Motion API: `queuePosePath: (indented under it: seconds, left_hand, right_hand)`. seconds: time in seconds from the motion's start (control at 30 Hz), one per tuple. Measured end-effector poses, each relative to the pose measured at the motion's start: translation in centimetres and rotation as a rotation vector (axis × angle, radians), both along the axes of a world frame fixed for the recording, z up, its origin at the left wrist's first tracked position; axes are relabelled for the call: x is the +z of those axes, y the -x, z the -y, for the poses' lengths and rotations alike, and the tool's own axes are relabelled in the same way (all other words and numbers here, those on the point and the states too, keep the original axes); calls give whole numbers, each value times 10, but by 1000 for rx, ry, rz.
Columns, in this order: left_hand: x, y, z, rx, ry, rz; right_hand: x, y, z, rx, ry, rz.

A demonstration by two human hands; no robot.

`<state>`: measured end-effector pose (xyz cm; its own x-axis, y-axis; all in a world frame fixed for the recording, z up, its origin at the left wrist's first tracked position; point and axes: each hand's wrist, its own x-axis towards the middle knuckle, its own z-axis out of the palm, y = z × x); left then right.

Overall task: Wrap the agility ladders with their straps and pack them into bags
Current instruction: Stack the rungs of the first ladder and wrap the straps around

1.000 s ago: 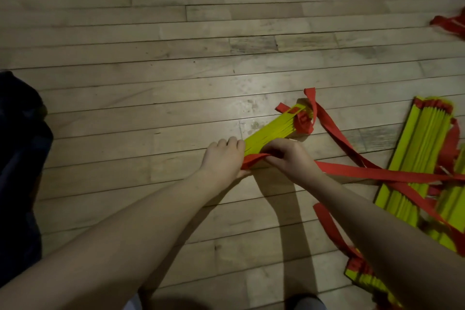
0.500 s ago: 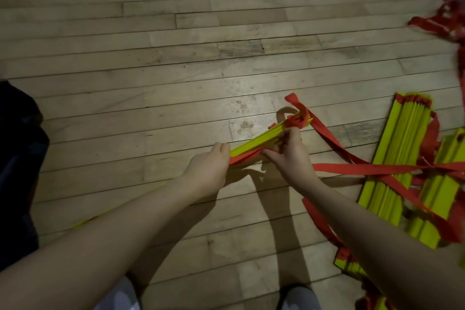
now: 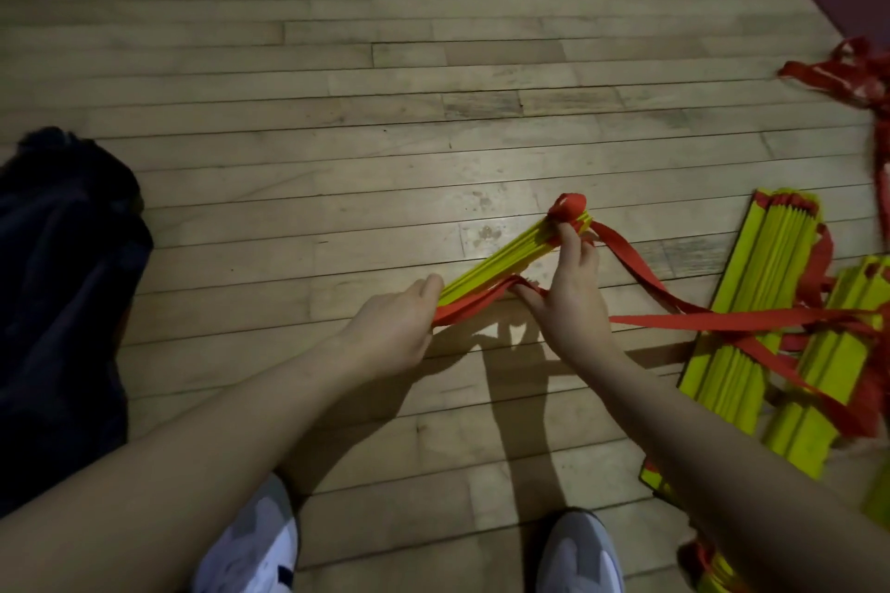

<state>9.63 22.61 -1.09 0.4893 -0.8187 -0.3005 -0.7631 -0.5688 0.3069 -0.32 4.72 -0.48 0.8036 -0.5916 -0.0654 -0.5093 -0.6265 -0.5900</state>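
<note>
Both grips, left hand point(image 3: 392, 327) & right hand point(image 3: 573, 299), clutch flat yellow slats point(image 3: 501, 258) w/ red webbing strap point(image 3: 713, 320).

Two hands, left hand point(image 3: 395, 327) and right hand point(image 3: 573, 299), hold one yellow ladder bundle point(image 3: 510, 255); at least two more bundles point(image 3: 751, 318) lie on the floor, plus two white shoes point(image 3: 255, 549) and one dark bag point(image 3: 62, 284).

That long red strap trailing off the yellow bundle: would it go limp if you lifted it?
Probably limp: the flat red fabric strap sags and twists between the right hand and the floor. Likely light. It may snag, since it crosses the yellow slat stacks.
</note>
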Motion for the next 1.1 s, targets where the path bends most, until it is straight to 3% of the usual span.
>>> queuePosePath:
  seconds: [0.1, 0.23, 0.43, 0.8, 1.1]
  left_hand:
    - [4, 1, -11, 18, 45, -87]
    - [7, 0, -22, 69, 48, -229]
    - [4, 4, -23, 217, 11, -253]
    - [7, 5, 31, 420, 48, -174]
    - [-2, 1, 19, 361, 64, -82]
  right_hand:
    - [8, 0, 4, 52, 30, 36]
    - [19, -5, 9, 2, -86, 130]
    - [18, -12, 4, 19, -271, 127]
    - [14, -12, -12, 87, -412, 213]
    - [21, -10, 1, 171, -261, 157]
